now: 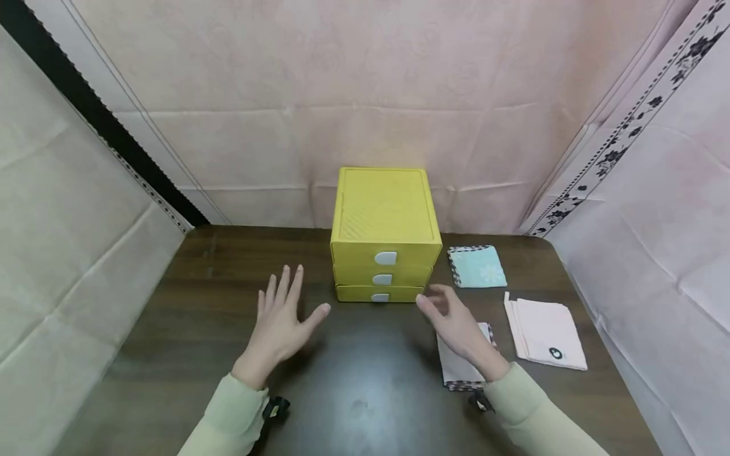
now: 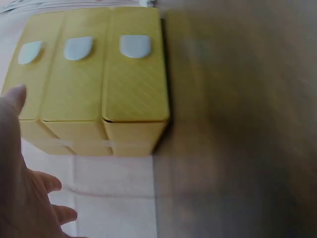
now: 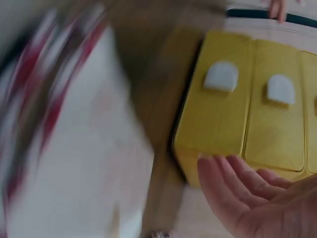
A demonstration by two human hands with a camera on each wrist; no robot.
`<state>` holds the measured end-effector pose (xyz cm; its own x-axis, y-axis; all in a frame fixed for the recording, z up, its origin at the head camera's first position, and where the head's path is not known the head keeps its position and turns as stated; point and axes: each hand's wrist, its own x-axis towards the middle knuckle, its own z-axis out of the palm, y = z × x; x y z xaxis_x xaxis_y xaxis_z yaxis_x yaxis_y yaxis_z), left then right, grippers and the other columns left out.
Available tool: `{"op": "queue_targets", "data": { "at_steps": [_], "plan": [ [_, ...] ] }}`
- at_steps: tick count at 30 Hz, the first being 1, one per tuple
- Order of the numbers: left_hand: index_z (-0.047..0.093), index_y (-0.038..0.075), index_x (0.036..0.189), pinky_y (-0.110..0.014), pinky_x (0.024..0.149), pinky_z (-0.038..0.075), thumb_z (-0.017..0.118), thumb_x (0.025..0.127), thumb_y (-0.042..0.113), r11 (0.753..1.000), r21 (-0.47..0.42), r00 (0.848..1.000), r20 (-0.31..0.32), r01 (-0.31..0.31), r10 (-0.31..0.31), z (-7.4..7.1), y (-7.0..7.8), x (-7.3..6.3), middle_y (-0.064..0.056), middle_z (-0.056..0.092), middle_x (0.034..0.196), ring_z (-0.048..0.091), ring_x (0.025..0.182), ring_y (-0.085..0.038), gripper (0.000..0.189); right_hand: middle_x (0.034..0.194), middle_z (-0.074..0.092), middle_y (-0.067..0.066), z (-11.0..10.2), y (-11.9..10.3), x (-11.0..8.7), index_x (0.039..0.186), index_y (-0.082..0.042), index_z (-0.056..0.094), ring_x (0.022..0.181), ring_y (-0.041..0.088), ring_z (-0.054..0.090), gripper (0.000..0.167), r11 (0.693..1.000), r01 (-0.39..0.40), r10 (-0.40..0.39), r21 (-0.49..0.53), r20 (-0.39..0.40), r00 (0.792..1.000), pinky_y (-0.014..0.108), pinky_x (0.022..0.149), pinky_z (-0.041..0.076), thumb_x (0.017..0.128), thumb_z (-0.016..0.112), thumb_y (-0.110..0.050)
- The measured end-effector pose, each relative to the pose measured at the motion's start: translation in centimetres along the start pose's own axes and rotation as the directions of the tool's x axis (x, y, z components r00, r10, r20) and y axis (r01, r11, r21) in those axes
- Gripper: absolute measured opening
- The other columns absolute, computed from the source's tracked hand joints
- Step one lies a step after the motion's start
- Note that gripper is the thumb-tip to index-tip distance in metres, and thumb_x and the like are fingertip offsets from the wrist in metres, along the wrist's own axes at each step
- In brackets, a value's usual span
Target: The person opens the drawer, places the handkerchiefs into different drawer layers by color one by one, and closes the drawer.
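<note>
pale cloth (image 1: 365, 76) hangs behind the dark table (image 1: 171, 354), and near the middle of its back edge stands the yellow drawer box (image 1: 384, 206). on my feed the left hand (image 1: 278, 326), fingers spread, and right hand (image 1: 457, 322), fingers loosely bent, flank it holding nothing. i'd brace one side before pulling any white tab (image 1: 385, 258) straight out.

No txt, nos. or brands legible; just a small dark ring mark (image 1: 556, 353) on folded wht cloth (image 1: 550, 326).

The left hand (image 1: 277, 328) spreads its fingers, thumb out; the right hand (image 1: 456, 322) curves its fingers loosely.
</note>
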<state>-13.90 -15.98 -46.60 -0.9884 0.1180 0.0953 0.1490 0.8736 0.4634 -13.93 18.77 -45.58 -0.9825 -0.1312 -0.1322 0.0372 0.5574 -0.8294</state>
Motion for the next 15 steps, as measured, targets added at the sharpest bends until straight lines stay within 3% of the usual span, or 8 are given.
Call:
{"op": "queue_targets", "data": {
  "at_steps": [2, 4, 6, 10, 13, 15],
  "plan": [
    [-0.007, 0.035, 0.154, -0.062, 0.111, -0.002, 0.037, 0.089, 0.074, 0.993, -0.114, 1.0, 0.031, 0.003, 0.001, -0.6, 0.8, 0.6, -0.001, -0.008, 0.16, -0.008, 0.145, -0.032, 0.088, 0.128, 0.056, 0.019, 0.1, -0.5, 0.1, 0.141, -0.006, 0.039, 0.112, 0.035, 0.057, 0.077, 0.979, -0.05, 0.037, 0.195, 0.07, 0.997, 0.046, 0.086, 0.052, 0.093, 0.044, -0.066],
    [-0.006, 0.036, 0.153, -0.063, 0.111, 0.001, 0.036, 0.093, 0.068, 0.973, -0.23, 0.999, 0.048, -0.006, 0.018, -1.2, 1.5, 1.3, 0.001, -0.008, 0.16, -0.007, 0.145, -0.03, 0.081, 0.126, 0.056, 0.023, 0.3, -1.1, 0.3, 0.139, -0.002, 0.042, 0.112, 0.038, 0.057, 0.08, 0.925, -0.109, 0.06, 0.363, 0.143, 0.988, 0.045, 0.086, 0.052, 0.092, 0.043, -0.068],
    [-0.005, 0.036, 0.153, -0.062, 0.111, 0.004, 0.034, 0.098, 0.062, 0.939, -0.343, 0.998, 0.05, -0.024, 0.044, -1.7, 2.2, 1.9, 0.004, -0.006, 0.16, -0.005, 0.146, -0.027, 0.073, 0.127, 0.056, 0.022, 0.5, -1.8, 0.5, 0.139, -0.001, 0.042, 0.114, 0.04, 0.055, 0.085, 0.871, -0.16, 0.071, 0.465, 0.203, 0.977, 0.045, 0.087, 0.052, 0.09, 0.042, -0.071],
    [-0.003, 0.037, 0.153, -0.057, 0.113, 0.009, 0.028, 0.103, 0.054, 0.844, -0.53, 0.994, 0.03, -0.077, 0.109, -2.5, 3.4, 2.8, 0.008, -0.002, 0.16, 0.001, 0.145, -0.019, 0.062, 0.131, 0.055, 0.02, 1.3, -3.4, 0.9, 0.141, -0.003, 0.04, 0.12, 0.041, 0.051, 0.087, 0.793, -0.2, 0.048, 0.576, 0.268, 0.962, 0.045, 0.091, 0.05, 0.088, 0.043, -0.072],
    [0.001, 0.035, 0.154, -0.051, 0.115, 0.011, 0.025, 0.104, 0.051, 0.773, -0.625, 0.99, 0.0, -0.11, 0.142, -3.1, 4.5, 3.4, 0.006, 0.006, 0.16, 0.007, 0.145, -0.015, 0.058, 0.136, 0.05, 0.021, 1.9, -4.6, 1.3, 0.141, -0.004, 0.04, 0.123, 0.04, 0.048, 0.081, 0.742, -0.182, 0.004, 0.645, 0.267, 0.964, 0.045, 0.094, 0.048, 0.091, 0.045, -0.068],
    [0.003, 0.032, 0.155, -0.049, 0.114, 0.016, 0.024, 0.105, 0.048, 0.709, -0.695, 0.988, -0.015, -0.121, 0.153, -3.6, 5.2, 3.7, 0.002, 0.011, 0.16, 0.013, 0.144, -0.017, 0.057, 0.139, 0.048, 0.021, 2.3, -5.3, 1.7, 0.14, -0.004, 0.04, 0.125, 0.041, 0.045, 0.078, 0.702, -0.157, -0.033, 0.695, 0.251, 0.967, 0.045, 0.095, 0.047, 0.092, 0.047, -0.065]
  ]
}}
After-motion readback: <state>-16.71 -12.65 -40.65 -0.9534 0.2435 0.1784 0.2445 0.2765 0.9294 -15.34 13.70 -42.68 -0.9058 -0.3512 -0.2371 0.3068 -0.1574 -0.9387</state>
